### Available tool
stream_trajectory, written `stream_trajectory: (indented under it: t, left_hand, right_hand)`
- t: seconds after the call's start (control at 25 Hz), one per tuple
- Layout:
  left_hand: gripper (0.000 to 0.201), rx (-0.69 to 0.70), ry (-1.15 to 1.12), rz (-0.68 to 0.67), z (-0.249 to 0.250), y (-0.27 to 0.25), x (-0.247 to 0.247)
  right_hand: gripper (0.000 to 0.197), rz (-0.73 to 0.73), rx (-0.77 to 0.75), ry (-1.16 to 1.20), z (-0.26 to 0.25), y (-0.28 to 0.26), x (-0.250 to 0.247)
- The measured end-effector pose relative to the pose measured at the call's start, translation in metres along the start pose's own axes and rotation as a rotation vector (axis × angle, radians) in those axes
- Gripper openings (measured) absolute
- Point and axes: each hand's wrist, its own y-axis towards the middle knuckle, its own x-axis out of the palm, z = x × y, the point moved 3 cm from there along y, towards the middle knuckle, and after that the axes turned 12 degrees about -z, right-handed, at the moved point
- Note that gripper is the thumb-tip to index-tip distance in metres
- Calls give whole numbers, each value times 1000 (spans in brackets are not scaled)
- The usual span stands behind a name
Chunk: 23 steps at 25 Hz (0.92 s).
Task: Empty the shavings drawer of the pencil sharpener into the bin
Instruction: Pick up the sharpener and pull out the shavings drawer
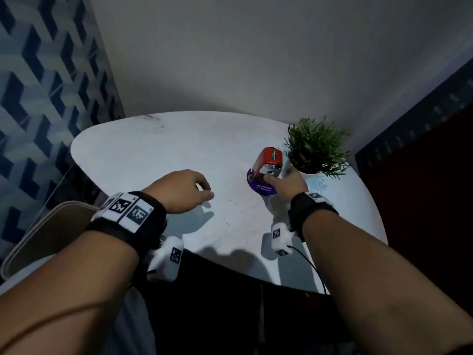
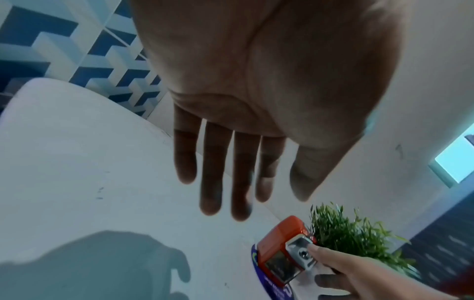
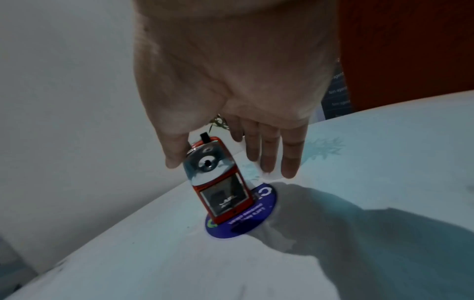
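Two hands hover over the white table [image 1: 143,155]. Mid-frame, the left hand [image 1: 184,192] hangs relaxed, holding nothing. Right of centre, the right hand [image 1: 288,181] reaches the red sharpener [image 1: 268,161], fingers spread, thumb [image 3: 174,150] touching its metal face. Sharpener stands on a blue disc [image 3: 259,221].

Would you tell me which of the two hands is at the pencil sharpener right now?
The right hand: its thumb is at the red pencil sharpener on the blue disc, beside the potted plant. The left hand hovers apart over bare table, fingers relaxed.
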Motion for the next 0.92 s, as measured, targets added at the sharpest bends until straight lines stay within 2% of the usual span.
stream_trajectory:
  t: [0.08, 0.24, 0.36, 0.48, 0.68, 0.92]
  left_hand:
    - [24, -2, -5, 1, -3, 9, -7]
    - [20, -12, -14, -13, -1, 16, -8]
    - [19, -8, -25, 10, -4, 19, -13]
    - [18, 13, -47, 9, 1, 17, -16]
    - [19, 117, -122, -19, 17, 6, -15]
    - [31, 347, -248, 109, 63, -19, 14]
  right_hand:
    - [82, 76, 10, 86, -19, 14, 9]
    - [93, 219, 116, 185, -40, 28, 23]
    - [80, 287, 141, 239, -37, 40, 29]
    - [71, 287, 83, 250, -32, 32, 26]
    - [73, 234, -107, 322, -23, -25, 0]
    - [55, 111, -358, 474, -22, -149, -60]
